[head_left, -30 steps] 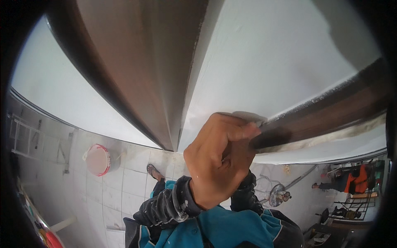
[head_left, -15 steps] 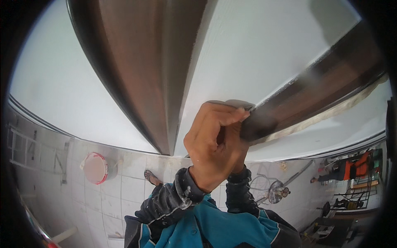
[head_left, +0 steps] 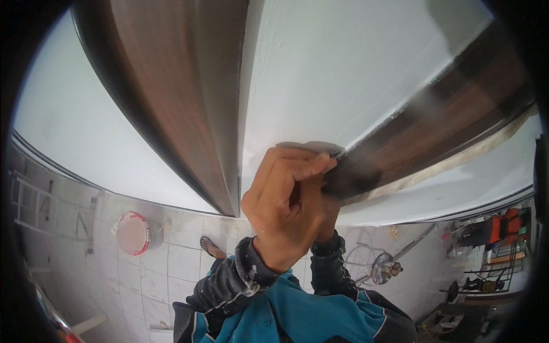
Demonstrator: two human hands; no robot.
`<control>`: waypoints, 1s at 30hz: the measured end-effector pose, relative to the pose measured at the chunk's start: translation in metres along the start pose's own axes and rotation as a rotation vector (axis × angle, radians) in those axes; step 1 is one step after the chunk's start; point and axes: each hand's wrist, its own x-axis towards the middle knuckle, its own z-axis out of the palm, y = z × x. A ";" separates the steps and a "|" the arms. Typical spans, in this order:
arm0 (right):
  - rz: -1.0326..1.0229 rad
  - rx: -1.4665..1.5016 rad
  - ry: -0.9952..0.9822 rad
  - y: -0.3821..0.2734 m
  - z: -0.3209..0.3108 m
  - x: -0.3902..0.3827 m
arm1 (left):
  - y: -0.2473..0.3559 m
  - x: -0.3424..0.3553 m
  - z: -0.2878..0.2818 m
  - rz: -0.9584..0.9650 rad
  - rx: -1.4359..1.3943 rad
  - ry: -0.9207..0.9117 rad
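My left hand is closed in a pinch against the white wall. Its thumb and fingertips meet at the edge of a dark brown wood-look trim, on something too small to make out. Behind it, my right hand is mostly covered; only a strip near the wrist shows, so its fingers stay hidden. A wrinkled cream-coloured strip runs along the outer side of that trim. To the left stands another brown wood-look trim, apart from both hands.
On the tiled floor a white and red bucket stands at the left, near a metal ladder. A round-seated metal stool is at the right. Farther right, a person in orange is beside a dark rack.
My left hand has shifted slightly left and down in view, still pinching at the trim's edge. The brown trims also sit farther left in the picture.
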 end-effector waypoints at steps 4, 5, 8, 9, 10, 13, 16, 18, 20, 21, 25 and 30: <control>0.044 0.056 -0.041 -0.008 -0.003 -0.002 | 0.008 0.003 -0.003 0.053 0.097 0.005; 0.043 0.072 -0.068 -0.017 -0.004 0.000 | 0.013 0.005 -0.004 -0.017 0.077 -0.010; 0.001 0.111 -0.069 -0.033 -0.001 0.003 | 0.020 0.007 -0.005 -0.094 0.082 -0.034; -0.038 0.127 -0.047 -0.035 0.000 0.004 | 0.021 0.008 -0.005 -0.103 0.102 -0.037; -0.039 0.135 -0.042 -0.035 0.000 0.005 | 0.021 0.008 -0.005 -0.098 0.106 -0.043; -0.129 0.029 -0.068 -0.027 -0.002 0.006 | 0.019 0.006 -0.004 -0.074 0.093 -0.028; -0.199 -0.098 -0.028 -0.024 -0.001 0.003 | 0.016 0.009 -0.009 -0.097 0.071 -0.066; -0.106 0.001 -0.065 -0.028 -0.001 0.003 | 0.006 0.010 -0.014 -0.039 -0.055 -0.107; -0.082 0.012 -0.059 -0.030 -0.002 0.001 | 0.003 0.005 -0.015 -0.054 -0.093 -0.090; -0.054 0.027 -0.057 -0.030 -0.002 0.000 | 0.002 0.004 -0.015 -0.073 -0.124 -0.073; -0.042 0.068 -0.034 -0.030 -0.001 0.000 | 0.003 0.005 -0.010 -0.052 -0.150 -0.050; -0.084 0.072 -0.003 -0.013 0.001 -0.001 | 0.006 0.006 -0.009 0.004 -0.057 -0.047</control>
